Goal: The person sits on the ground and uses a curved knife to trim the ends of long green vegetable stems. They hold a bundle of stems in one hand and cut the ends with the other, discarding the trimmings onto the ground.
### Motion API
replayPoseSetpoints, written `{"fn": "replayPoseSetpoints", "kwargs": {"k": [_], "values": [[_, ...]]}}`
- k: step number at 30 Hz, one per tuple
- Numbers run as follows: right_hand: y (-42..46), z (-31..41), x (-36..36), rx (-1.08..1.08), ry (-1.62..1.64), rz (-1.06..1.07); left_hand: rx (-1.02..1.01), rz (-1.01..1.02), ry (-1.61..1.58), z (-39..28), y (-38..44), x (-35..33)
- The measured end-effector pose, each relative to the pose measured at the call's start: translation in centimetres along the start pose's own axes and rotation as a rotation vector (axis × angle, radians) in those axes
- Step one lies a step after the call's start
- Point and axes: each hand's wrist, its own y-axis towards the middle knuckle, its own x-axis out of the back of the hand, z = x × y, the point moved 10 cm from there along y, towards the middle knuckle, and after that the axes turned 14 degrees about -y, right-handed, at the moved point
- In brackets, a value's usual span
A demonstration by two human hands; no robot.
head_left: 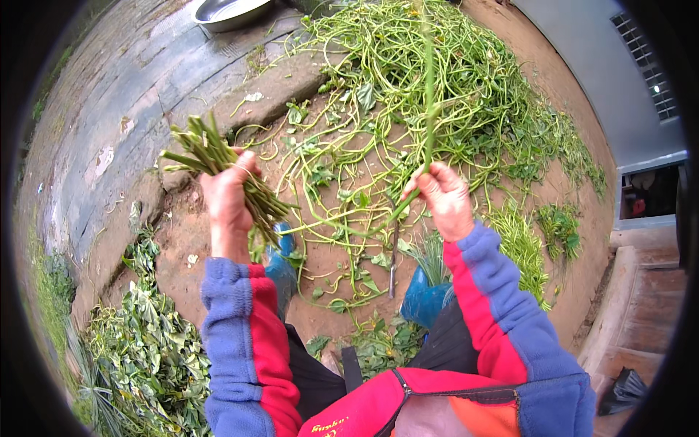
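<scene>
My left hand (226, 196) is closed around a bundle of cut green stems (262, 199), whose ends stick out above and below the fist. To the right, my right hand (439, 194) pinches a long green vine stem (430, 109) between thumb and fingers. That stem rises past the top of the hand, and its other part curves down and left towards the bundle. Beyond both hands lies a large tangled heap of leafy green vines (464, 82). Loose vines and leaves are strewn on the bare soil between the blue boots (420, 300).
A metal basin (229, 13) stands on wet paving at the top left. Large stones (273, 93) edge the soil. A pile of leaves (158, 360) lies lower left, picked green stems (519, 251) at right. A thin rod (392, 273) lies between the boots; a black plastic bag (622, 390) sits lower right.
</scene>
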Motion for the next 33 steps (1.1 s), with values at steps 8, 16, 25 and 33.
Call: {"fn": "replayPoseSetpoints", "kwargs": {"k": [8, 16, 25, 33], "values": [[-2.2, -3.9, -5.3, -0.110, -0.213, 0.259, 0.359, 0.193, -0.221, 6.0, -2.5, -5.1], [-2.9, -4.5, -5.6, -0.055, -0.267, 0.324, 0.492, 0.226, -0.405, 6.7, -3.1, -6.4], [-3.6, -5.6, -6.5, -0.139, -0.261, 0.412, 0.396, 0.164, -0.235, 6.9, -2.4, -5.6], [-3.9, -6.5, -6.8, -0.196, -0.234, 0.468, 0.392, 0.200, -0.252, 6.5, -2.5, -5.9]]}}
